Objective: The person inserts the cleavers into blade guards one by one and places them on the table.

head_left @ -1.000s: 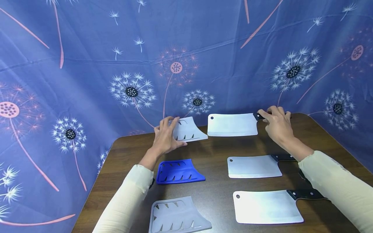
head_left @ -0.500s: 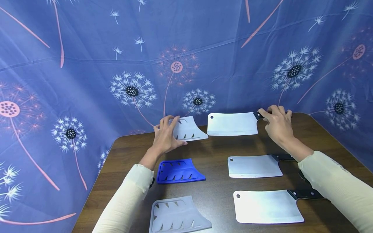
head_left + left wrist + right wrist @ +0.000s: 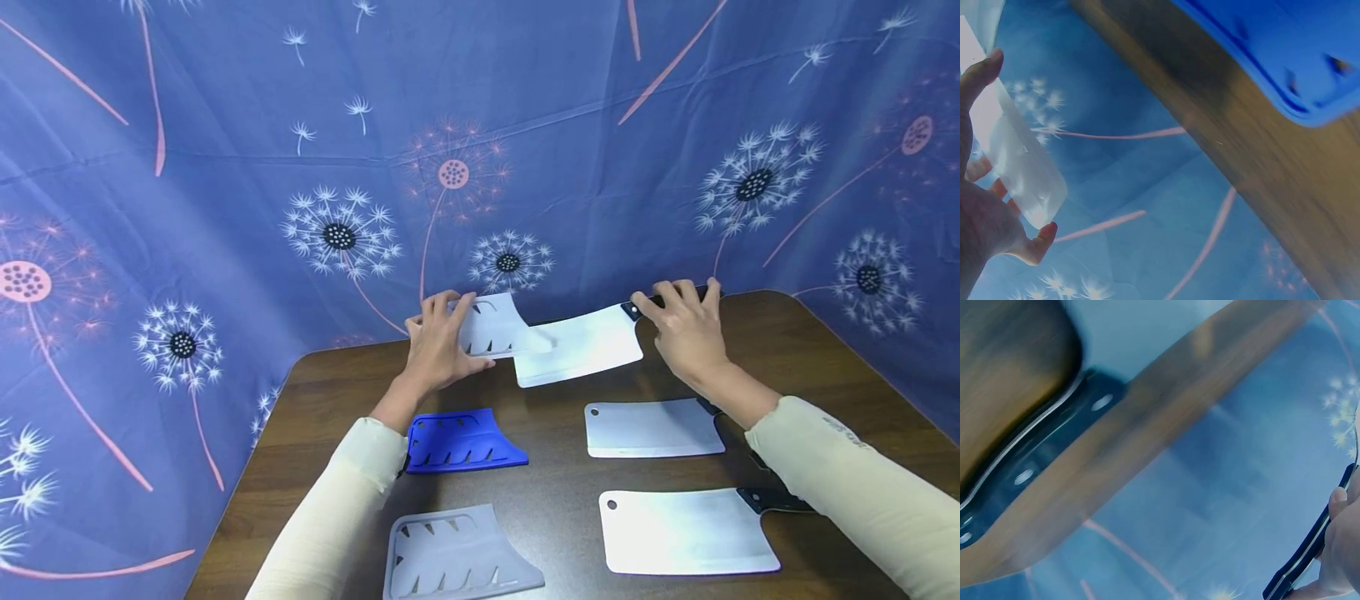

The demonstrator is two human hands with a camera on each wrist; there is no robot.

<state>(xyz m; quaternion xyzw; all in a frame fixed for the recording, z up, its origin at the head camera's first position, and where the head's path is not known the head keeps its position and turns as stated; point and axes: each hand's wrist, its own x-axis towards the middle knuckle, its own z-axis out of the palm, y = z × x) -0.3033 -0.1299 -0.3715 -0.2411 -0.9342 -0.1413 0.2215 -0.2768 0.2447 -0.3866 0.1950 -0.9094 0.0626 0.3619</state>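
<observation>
In the head view my left hand (image 3: 438,346) grips a pale blade cover (image 3: 491,329) with small slots at the back of the table, thumb along its lower edge. The left wrist view shows fingers on both sides of that same cover (image 3: 1019,156). My right hand (image 3: 686,329) holds a cleaver (image 3: 588,343) by its black handle, seen also in the right wrist view as a riveted handle (image 3: 1310,544). The blade slants down to the left, and the cover overlaps its left end, hiding the hole there.
A blue blade cover (image 3: 461,442) and a grey one (image 3: 457,554) lie front left on the wooden table (image 3: 322,400). Two more cleavers, a middle one (image 3: 652,429) and a front one (image 3: 686,533), lie on the right. A blue patterned cloth (image 3: 600,183) hangs behind.
The cleaver has come left and tilted, its blade end dropping toward me. My left hand has lifted the pale cover slightly and shifted it right, so it now overlaps the blade.
</observation>
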